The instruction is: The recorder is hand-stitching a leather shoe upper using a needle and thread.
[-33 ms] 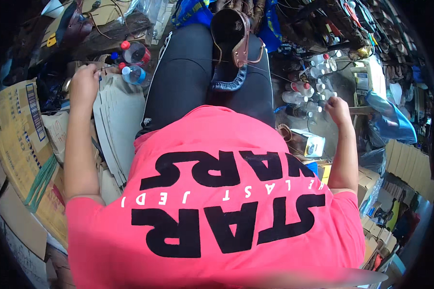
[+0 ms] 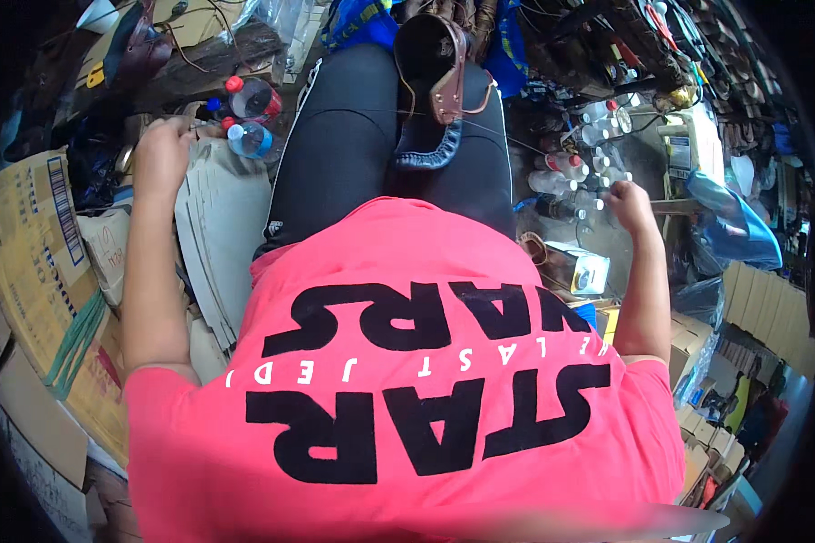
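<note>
A brown leather shoe upper (image 2: 447, 95) with a dark inside and a gathered black toe edge (image 2: 430, 154) rests between my thighs. Thin thread (image 2: 521, 143) runs out from it on both sides toward my hands. My left hand (image 2: 161, 149) is raised far out to the left, fingers closed in a pinch on the thread. Out to the right, my right hand (image 2: 629, 201) is a closed fist at the other end of the thread. Both arms are spread wide and the thread looks taut. The thread's ends are hidden inside my fingers.
Plastic bottles (image 2: 251, 140) stand beside my left knee, and several more (image 2: 561, 172) sit at the right. Stacked grey sheets (image 2: 217, 195) and a cardboard box (image 2: 41, 217) lie at the left. A brown shoe (image 2: 557, 264) is near my right hip.
Both hands have shifted very slightly; the thread still runs between them and the shoe upper.
</note>
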### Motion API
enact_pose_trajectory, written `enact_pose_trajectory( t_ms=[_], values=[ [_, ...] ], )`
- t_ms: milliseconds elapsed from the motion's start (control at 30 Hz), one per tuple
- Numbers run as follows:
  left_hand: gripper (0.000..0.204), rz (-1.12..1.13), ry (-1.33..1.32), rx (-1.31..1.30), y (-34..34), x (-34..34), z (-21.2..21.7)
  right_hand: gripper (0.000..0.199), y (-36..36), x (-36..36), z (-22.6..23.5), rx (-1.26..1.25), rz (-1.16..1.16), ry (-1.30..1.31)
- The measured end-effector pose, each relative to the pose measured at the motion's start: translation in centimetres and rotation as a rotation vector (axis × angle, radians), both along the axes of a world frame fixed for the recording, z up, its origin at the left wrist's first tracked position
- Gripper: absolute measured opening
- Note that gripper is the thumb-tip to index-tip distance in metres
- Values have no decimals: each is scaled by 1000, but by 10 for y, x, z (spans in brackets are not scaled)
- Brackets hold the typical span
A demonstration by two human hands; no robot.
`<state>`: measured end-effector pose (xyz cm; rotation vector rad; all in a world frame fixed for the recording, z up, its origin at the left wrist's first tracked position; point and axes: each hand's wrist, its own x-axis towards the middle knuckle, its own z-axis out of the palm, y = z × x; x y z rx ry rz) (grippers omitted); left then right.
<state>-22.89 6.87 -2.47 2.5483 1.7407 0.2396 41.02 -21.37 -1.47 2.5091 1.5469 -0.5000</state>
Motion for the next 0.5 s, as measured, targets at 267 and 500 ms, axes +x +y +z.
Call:
enact_pose_trajectory(
  t_ms=[267,500],
  values=[
    [67,-610,-667,-362,-50,213,34,21,101,-172,17,496,201,980],
    [47,-756,-433,-497,-18,258,10,14,135,-172,7,493,240,735]
  ],
)
